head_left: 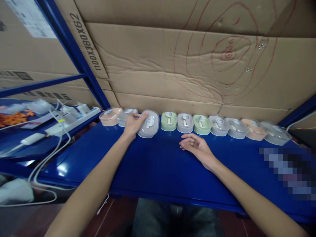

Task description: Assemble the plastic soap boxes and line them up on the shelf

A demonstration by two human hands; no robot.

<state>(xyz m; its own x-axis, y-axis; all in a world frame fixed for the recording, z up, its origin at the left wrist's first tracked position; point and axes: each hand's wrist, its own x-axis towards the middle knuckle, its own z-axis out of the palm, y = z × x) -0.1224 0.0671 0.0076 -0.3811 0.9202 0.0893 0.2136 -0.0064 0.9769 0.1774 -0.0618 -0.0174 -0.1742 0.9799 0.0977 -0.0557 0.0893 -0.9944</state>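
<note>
Your left hand (132,125) sits centre-left of the frame, fingers curled over the left edge of a grey-lilac lidded box (148,124), gripping it. That box is tipped up toward you and stands a bit forward of the line, so it looks like you're steering it by the edge, not lifting it clear. Can't tell if its base touches the shelf.

Your right hand (196,145) rests just right of centre on the blue shelf (153,168), palm up, fingers loose and apart, holding nothing. It's near the row but not touching any box, probably just parked.

The rest of the boxes run along the back edge, lids up, snug against the cardboard sheet (172,65): a peach box (110,117) and a grey box (125,116) left of your grip, then a green box (169,121) and more grey, green and peach ones off to the right. Side-by-side packing keeps the front of the shelf free.

Far left: a white power strip (74,117) with cables trailing down. Lower right is blurred out.
</note>
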